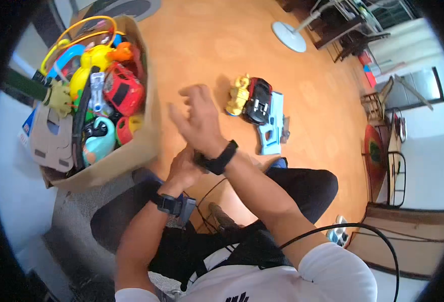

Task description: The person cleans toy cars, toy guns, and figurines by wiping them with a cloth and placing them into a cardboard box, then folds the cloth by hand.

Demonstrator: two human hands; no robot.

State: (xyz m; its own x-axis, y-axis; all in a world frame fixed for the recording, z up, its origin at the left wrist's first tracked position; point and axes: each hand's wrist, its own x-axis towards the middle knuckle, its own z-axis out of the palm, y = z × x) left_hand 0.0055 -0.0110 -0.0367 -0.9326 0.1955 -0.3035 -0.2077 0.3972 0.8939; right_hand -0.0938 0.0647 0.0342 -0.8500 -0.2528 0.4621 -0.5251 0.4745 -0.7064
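My right hand (202,121) is raised in front of me with its fingers apart, holding nothing. A black wristband (221,159) circles my right wrist. My left hand (181,170) is closed at that wrist, its fingers at the edge of the band and partly hidden behind the right arm. On my left wrist sits a black strap with a grey device (181,207). Past my right hand, a golden toy figure (238,95), a black toy car (258,100) and a light-blue toy gun (272,123) lie together on the floor.
To the left stands a cardboard box (151,110) full of toys, among them a red toy car (124,89). A round white stand base (288,36) is on the orange floor (192,40). A black cable (363,226) loops beside my right arm.
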